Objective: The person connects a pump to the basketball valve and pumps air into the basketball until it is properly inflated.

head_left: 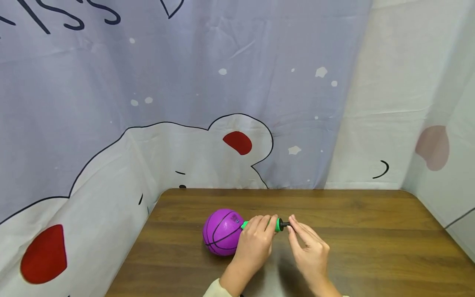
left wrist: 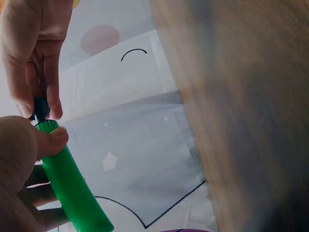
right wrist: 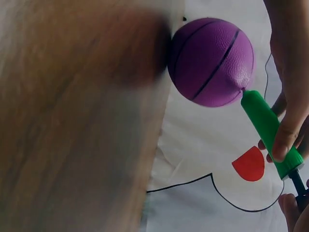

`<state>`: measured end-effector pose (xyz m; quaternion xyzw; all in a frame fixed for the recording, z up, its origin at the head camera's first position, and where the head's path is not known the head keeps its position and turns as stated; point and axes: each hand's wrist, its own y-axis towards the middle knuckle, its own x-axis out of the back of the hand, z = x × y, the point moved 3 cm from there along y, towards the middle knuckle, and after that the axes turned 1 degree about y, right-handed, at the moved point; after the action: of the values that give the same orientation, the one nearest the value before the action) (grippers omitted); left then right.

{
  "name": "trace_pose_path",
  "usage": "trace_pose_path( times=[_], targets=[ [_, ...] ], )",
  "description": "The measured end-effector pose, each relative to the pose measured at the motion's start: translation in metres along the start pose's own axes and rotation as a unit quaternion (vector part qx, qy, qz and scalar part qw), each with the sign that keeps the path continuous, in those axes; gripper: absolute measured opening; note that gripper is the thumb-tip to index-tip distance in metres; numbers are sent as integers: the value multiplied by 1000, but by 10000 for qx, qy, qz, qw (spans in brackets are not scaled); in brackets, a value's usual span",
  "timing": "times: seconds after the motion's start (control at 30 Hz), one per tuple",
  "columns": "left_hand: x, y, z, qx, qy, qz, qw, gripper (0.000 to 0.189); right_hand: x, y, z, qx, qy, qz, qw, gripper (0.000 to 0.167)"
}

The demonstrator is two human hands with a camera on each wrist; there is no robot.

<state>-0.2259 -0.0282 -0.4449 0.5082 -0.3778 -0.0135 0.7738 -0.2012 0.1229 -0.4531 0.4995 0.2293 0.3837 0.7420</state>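
A purple ball (head_left: pixel 222 232) with black basketball lines rests on the wooden table. My left hand (head_left: pixel 256 241) grips the green barrel of a small hand pump (left wrist: pixel 77 188), its fingers and thumb curled round it. In the right wrist view the far tip of the pump (right wrist: pixel 264 121) meets the ball's surface (right wrist: pixel 212 63). My right hand (head_left: pixel 309 249) pinches the black handle at the pump's other end. Only a short stretch of the black rod shows between handle and barrel.
The brown wooden table (head_left: pixel 371 239) reaches to a printed curtain (head_left: pixel 297 103) at the back. More of the curtain, with red and black markings, hangs along the left and right sides.
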Motion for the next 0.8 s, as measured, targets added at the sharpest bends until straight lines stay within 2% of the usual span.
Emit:
trace_pose_path(
  times=[0.17,0.33,0.63,0.8],
  targets=[
    [2,1,1,113,-185,214,9995,40,3,2,-2,129,42,67,9999,35],
    [2,2,3,269,-348,449,9980,41,18,13,-4,250,-58,-73,9996,28],
    [3,0,9,416,-465,389,9973,44,49,44,4,156,-82,-559,9983,23],
    [3,-1,11,400,-402,425,9975,43,56,48,6,56,-115,-509,9986,23]
  ],
)
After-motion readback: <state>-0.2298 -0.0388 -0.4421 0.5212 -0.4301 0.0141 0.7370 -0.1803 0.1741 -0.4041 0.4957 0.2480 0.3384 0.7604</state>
